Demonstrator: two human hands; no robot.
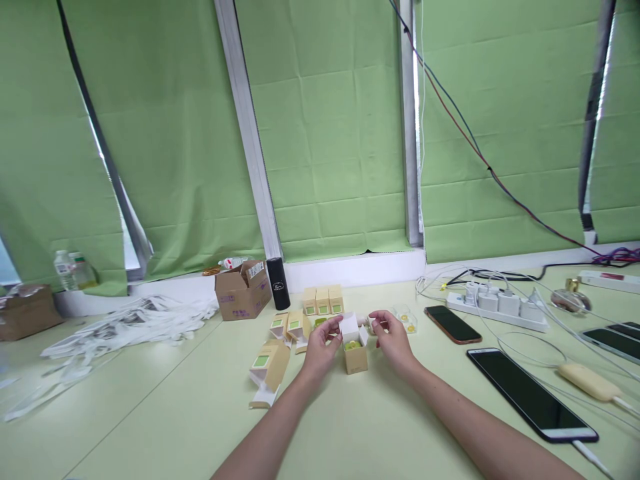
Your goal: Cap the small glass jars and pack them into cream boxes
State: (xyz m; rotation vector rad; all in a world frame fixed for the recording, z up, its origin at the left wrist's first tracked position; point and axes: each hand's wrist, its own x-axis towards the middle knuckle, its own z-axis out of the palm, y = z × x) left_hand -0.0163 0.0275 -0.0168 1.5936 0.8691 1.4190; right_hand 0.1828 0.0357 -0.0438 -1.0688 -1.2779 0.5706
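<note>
Open tabletop (350, 433) runs between the forearms (465, 410) up to a small box (356, 363), with cartons (274, 363) obstructing the left and a phone (533, 393) (cable attached) the right.

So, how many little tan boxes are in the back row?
3: left box, middle box and right box, side by side beyond the left hand; others could hide behind them.

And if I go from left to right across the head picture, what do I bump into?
White strips, purple-printed cardboard box, black cylinder, left hand, open little box between the hands, right hand, orange-edged phone, cream gadget.
</note>
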